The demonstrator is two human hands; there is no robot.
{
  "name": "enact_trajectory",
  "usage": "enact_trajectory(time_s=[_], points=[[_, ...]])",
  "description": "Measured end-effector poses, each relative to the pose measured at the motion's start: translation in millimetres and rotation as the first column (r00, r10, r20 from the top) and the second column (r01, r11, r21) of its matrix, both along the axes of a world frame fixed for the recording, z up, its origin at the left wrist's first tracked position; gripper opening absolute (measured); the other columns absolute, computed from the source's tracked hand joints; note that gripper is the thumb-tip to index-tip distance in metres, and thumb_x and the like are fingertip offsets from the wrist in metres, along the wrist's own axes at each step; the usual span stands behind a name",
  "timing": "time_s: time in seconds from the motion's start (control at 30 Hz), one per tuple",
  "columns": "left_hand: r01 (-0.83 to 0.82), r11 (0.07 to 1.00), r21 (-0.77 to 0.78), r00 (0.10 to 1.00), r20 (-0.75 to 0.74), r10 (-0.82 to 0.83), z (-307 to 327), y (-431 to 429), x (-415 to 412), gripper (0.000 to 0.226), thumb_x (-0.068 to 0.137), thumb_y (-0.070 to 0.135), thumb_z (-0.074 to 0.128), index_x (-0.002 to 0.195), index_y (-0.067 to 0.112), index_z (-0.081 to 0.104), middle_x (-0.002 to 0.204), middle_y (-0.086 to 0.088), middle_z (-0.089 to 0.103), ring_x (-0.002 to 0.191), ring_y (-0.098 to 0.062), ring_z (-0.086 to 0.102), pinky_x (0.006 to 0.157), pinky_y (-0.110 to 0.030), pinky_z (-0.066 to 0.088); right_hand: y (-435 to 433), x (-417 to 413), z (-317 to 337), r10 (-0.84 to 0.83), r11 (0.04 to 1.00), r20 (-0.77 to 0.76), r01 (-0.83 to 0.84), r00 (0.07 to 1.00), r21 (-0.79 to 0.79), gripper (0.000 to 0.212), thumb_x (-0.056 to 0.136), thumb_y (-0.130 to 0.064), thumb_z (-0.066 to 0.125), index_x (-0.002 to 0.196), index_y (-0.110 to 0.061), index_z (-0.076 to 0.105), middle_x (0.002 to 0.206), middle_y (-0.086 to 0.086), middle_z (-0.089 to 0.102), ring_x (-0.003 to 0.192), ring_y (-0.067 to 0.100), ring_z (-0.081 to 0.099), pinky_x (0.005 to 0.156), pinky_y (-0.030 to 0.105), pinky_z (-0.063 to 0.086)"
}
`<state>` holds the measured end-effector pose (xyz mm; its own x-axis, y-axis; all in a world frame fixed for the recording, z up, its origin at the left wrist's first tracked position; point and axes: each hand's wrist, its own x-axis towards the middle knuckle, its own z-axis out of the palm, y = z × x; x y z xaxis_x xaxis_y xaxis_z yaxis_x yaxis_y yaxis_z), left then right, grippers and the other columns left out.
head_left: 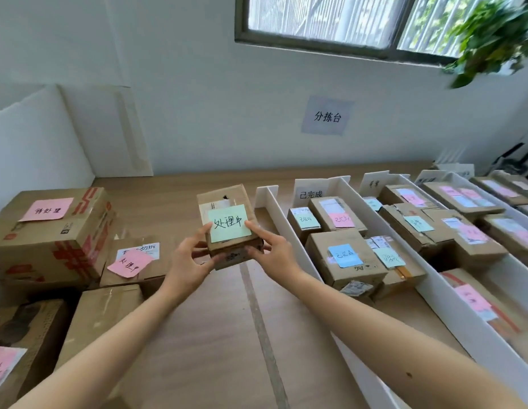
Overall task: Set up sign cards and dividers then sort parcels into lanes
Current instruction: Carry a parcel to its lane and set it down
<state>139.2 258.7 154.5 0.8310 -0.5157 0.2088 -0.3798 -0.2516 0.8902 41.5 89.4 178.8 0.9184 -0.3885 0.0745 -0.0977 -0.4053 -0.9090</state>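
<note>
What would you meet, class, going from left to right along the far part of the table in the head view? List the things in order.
In order: large carton with pink note → held parcel with green note → far end of first white divider → sign card reading 已完成 → second sign card → third sign card.

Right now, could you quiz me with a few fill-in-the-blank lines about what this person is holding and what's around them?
1. The left hand and right hand both grip a small cardboard parcel whose sticky note is ___.
2. The large cardboard box at the far left carries a handwritten slip coloured ___.
3. The paper wall sign hangs below the ___.
Missing words: green; pink; window.
</note>
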Motion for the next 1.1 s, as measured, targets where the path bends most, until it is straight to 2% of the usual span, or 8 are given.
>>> enact_trajectory(time_s=[0.1, 0.2, 0.43, 0.6, 0.77, 0.83, 1.0, 1.1], points=[[0.084, 0.996, -0.030, 0.995, 0.055, -0.082, 16.0, -33.8, -42.0, 0.071, 0.076, 0.020, 0.076, 0.136, 0.034, 0.040, 0.122, -0.003, 0.055, 0.102, -0.018, 0.060, 0.084, -0.029, 0.054, -29.1, -56.0, 16.4, -0.033, 0.999, 0.068, 0.032, 0.997, 0.011, 0.054, 0.089, -0.003, 0.063, 0.135, -0.028, 0.052, 0.133, -0.010, 0.050, 0.122, 0.005, 0.047, 0.095, 0.010, 0.044], [0.173, 0.981, -0.088, 0.985, 0.035, -0.171, 25.9, -67.7, -88.8, 0.070, 0.075, 0.015, 0.076, 0.129, 0.042, 0.040, 0.115, 0.000, 0.054, 0.099, -0.011, 0.061, 0.074, -0.018, 0.055, -55.5, -114.8, 24.1, -0.120, 0.990, 0.103, 0.127, 0.987, -0.063, 0.056, 0.088, -0.007, 0.067, 0.130, -0.039, 0.050, 0.130, -0.015, 0.053, 0.119, 0.003, 0.051, 0.099, 0.017, 0.046], [0.299, 0.934, -0.193, 0.952, 0.131, -0.278, 57.8, -151.2, -209.5, 0.074, 0.073, 0.014, 0.078, 0.129, 0.047, 0.042, 0.115, 0.009, 0.056, 0.100, 0.000, 0.062, 0.078, -0.017, 0.054, -113.4, -259.5, 60.5, -0.288, 0.939, 0.274, 0.327, 0.917, -0.106, 0.057, 0.084, -0.002, 0.069, 0.124, -0.039, 0.054, 0.116, -0.031, 0.055, 0.106, -0.018, 0.053, 0.090, 0.009, 0.045], [0.402, 0.885, -0.233, 0.914, 0.164, -0.372, 79.5, -197.7, -297.6, 0.070, 0.071, 0.021, 0.077, 0.128, 0.046, 0.045, 0.116, 0.013, 0.056, 0.099, 0.001, 0.061, 0.082, -0.017, 0.053, -145.6, -358.9, 78.7, -0.366, 0.902, 0.340, 0.420, 0.866, -0.098, 0.056, 0.081, -0.003, 0.073, 0.125, -0.035, 0.057, 0.127, -0.007, 0.061, 0.117, 0.000, 0.057, 0.093, 0.010, 0.045], [0.488, 0.841, -0.234, 0.872, 0.174, -0.458, 89.0, -226.4, -380.2, 0.070, 0.072, 0.009, 0.077, 0.132, 0.032, 0.049, 0.111, 0.002, 0.058, 0.096, -0.004, 0.063, 0.081, -0.009, 0.048, -166.1, -454.7, 82.9, -0.409, 0.867, 0.350, 0.479, 0.843, -0.140, 0.058, 0.081, -0.010, 0.075, 0.122, -0.045, 0.055, 0.131, -0.007, 0.060, 0.124, 0.005, 0.054, 0.102, 0.022, 0.046], [0.502, 0.835, -0.225, 0.863, 0.182, -0.470, 91.8, -233.3, -407.7, 0.070, 0.073, 0.007, 0.077, 0.131, 0.035, 0.048, 0.110, 0.004, 0.058, 0.095, 0.003, 0.062, 0.082, -0.007, 0.047, -171.8, -484.9, 82.5, -0.439, 0.843, 0.352, 0.515, 0.827, -0.158, 0.057, 0.081, -0.015, 0.075, 0.122, -0.049, 0.054, 0.130, -0.008, 0.061, 0.122, 0.003, 0.055, 0.101, 0.023, 0.047], [0.570, 0.799, -0.193, 0.821, 0.187, -0.540, 90.2, -252.2, -454.8, 0.073, 0.075, 0.011, 0.075, 0.137, 0.035, 0.045, 0.116, 0.005, 0.058, 0.104, -0.009, 0.064, 0.089, -0.028, 0.054, -175.3, -543.3, 83.2, -0.455, 0.849, 0.381, 0.521, 0.805, -0.089, 0.055, 0.083, -0.008, 0.071, 0.123, -0.041, 0.055, 0.132, -0.005, 0.059, 0.124, 0.007, 0.052, 0.089, 0.007, 0.046], [0.598, 0.786, -0.157, 0.799, 0.201, -0.567, 91.8, -266.2, -483.5, 0.073, 0.075, 0.014, 0.075, 0.137, 0.037, 0.044, 0.119, 0.003, 0.058, 0.107, -0.015, 0.063, 0.087, -0.025, 0.054, -181.7, -573.6, 83.8, -0.478, 0.839, 0.404, 0.542, 0.780, -0.052, 0.054, 0.083, -0.005, 0.071, 0.121, -0.040, 0.056, 0.133, -0.005, 0.058, 0.118, -0.001, 0.054, 0.086, 0.004, 0.044]])
